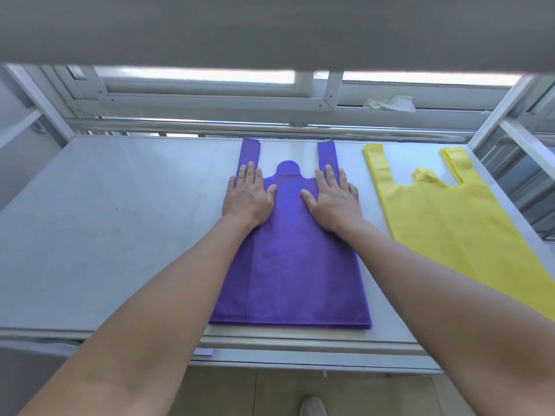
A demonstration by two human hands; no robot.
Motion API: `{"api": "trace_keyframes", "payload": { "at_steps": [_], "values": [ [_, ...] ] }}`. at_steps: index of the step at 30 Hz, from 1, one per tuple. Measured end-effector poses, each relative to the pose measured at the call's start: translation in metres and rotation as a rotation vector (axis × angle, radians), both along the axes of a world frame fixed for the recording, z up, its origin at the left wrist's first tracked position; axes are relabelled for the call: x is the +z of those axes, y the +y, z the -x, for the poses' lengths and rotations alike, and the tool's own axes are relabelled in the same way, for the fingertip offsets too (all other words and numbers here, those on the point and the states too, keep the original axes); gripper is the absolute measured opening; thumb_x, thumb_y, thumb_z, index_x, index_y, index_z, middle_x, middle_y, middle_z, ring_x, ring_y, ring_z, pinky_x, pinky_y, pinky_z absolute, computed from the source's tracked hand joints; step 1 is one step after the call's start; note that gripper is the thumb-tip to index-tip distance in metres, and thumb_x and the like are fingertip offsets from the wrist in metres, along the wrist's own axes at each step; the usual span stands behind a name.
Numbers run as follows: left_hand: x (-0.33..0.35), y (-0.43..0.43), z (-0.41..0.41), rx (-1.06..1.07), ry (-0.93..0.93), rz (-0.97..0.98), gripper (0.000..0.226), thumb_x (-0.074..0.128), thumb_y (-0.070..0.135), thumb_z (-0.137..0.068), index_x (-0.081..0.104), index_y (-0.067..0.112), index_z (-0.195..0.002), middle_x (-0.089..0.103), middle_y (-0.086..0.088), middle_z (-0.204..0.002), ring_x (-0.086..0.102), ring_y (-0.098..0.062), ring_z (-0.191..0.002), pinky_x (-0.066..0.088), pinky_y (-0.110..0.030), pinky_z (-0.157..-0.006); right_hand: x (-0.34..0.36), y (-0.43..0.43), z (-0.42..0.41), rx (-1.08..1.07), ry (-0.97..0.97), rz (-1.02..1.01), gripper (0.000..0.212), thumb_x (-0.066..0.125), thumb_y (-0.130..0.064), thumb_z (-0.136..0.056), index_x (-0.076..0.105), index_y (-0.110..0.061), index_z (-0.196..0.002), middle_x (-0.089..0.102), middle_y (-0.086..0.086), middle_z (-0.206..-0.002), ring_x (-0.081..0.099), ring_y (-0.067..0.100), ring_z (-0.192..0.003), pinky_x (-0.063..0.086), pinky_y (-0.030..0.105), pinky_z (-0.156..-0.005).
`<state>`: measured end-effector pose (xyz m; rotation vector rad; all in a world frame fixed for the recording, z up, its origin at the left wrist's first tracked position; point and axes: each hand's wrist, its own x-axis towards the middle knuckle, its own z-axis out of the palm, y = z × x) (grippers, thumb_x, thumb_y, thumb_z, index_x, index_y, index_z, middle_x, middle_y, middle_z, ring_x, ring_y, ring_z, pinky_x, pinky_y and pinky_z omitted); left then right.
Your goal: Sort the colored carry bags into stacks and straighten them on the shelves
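Head view, looking down, near shelf (120, 235)

No text, brand, number or sign can be read. A small pale tag (203, 352) is seen on the front rail of the shelf (120, 235), at about 7 o'clock from the purple bag (288, 265), but nothing legible is shown on it.

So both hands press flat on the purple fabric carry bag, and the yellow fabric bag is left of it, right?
Not left: the head view shows the yellow fabric bag right of the purple fabric carry bag, on which the left hand and right hand do press flat.
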<state>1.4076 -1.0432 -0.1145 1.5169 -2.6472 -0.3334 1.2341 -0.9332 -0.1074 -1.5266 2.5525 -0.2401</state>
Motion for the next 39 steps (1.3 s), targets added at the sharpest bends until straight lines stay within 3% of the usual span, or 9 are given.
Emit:
{"api": "trace_keyframes", "payload": {
  "at_steps": [12,15,18,22,29,34,39],
  "values": [
    [0.009,-0.007,-0.002,-0.037,0.001,-0.098,0.071,0.017,0.050,-0.108,-0.008,0.015,-0.164,-0.015,0.002,-0.172,-0.016,-0.013,-0.158,-0.009,-0.043,-0.128,0.007,-0.002,0.003,0.004,-0.073,-0.045,0.085,0.023,-0.067,-0.102,-0.004,-0.018,-0.165,-0.010,-0.002,-0.173,-0.014,0.019,-0.159,-0.002,0.047,-0.128],
    [0.021,-0.005,-0.009,-0.046,0.122,-0.042,0.065,0.021,0.041,-0.110,0.000,0.012,-0.165,-0.003,0.001,-0.174,-0.008,-0.014,-0.159,-0.008,-0.045,-0.128,0.023,0.003,0.004,0.027,-0.120,-0.010,0.084,0.027,-0.064,-0.103,0.001,-0.014,-0.166,-0.006,0.001,-0.174,-0.012,0.019,-0.159,0.001,0.050,-0.128],
    [0.026,0.018,-0.024,-0.072,0.120,0.048,0.060,0.025,0.033,-0.111,0.012,0.010,-0.164,0.006,-0.004,-0.173,-0.001,-0.019,-0.160,-0.001,-0.047,-0.129,0.031,0.027,-0.016,0.098,-0.047,0.025,0.080,0.034,-0.057,-0.104,0.007,-0.014,-0.165,-0.005,0.004,-0.174,-0.010,0.024,-0.159,0.006,0.052,-0.128],
    [0.019,0.074,-0.067,0.021,0.198,-0.036,0.057,0.035,0.030,-0.110,0.024,0.010,-0.162,0.009,-0.010,-0.173,0.006,-0.027,-0.160,0.008,-0.047,-0.128,0.031,0.090,-0.061,0.117,-0.069,0.014,0.078,0.039,-0.055,-0.104,0.008,-0.018,-0.165,-0.006,0.011,-0.173,-0.006,0.040,-0.158,0.012,0.050,-0.127],
    [0.004,0.125,-0.109,0.047,0.327,-0.075,0.058,0.040,0.030,-0.109,0.024,0.015,-0.163,0.004,-0.001,-0.174,0.010,-0.019,-0.159,0.003,-0.031,-0.128,0.013,0.144,-0.078,0.015,-0.079,0.005,0.077,0.038,-0.061,-0.103,0.013,-0.022,-0.165,-0.001,0.011,-0.173,0.001,0.030,-0.159,0.013,0.042,-0.128],
    [-0.008,0.118,-0.108,-0.027,0.173,0.024,0.059,0.035,0.030,-0.110,0.024,0.004,-0.162,0.010,-0.010,-0.172,0.012,-0.022,-0.159,0.007,-0.037,-0.129,0.008,0.147,-0.084,0.004,-0.023,0.026,0.076,0.030,-0.063,-0.103,0.013,-0.022,-0.165,0.001,0.010,-0.173,0.001,0.027,-0.159,0.011,0.041,-0.128],
    [0.007,0.121,-0.109,-0.011,0.020,0.038,0.061,0.026,0.033,-0.109,0.012,0.010,-0.164,0.002,-0.005,-0.173,0.004,-0.029,-0.160,0.009,-0.043,-0.129,0.018,0.145,-0.081,0.033,-0.053,-0.068,0.079,0.026,-0.065,-0.103,0.004,-0.022,-0.166,-0.007,0.009,-0.173,-0.004,0.026,-0.160,0.009,0.041,-0.129]
  ]
}}
